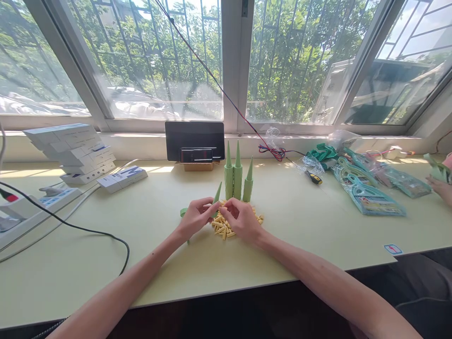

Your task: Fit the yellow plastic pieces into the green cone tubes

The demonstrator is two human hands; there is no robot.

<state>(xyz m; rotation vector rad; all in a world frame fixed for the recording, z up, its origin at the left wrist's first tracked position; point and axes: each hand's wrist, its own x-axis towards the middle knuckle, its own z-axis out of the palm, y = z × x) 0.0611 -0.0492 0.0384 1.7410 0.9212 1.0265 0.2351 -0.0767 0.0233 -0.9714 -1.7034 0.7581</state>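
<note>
My left hand (195, 215) is closed around a pale green pointed cone (218, 192), its tip upward. Close beside it, my right hand (244, 220) is pinched near the cone's lower end; whatever is between its fingertips is too small to make out. Under and around both hands lies a heap of short yellowish pegs (223, 230). Just behind the heap stand three green ribbed cylinders (238, 181) topped with similar cones. A small green round piece (183, 212) shows left of my left hand, partly hidden by it.
At the back stand a dark tablet (194, 134) and a phone (196, 155). White boxes (77, 150) are stacked left, near a power strip (52, 200) and cables. Right lie a screwdriver (313, 177) and bagged dustpan sets (370, 195). Another person's hand (441, 188) holds green material at the right edge.
</note>
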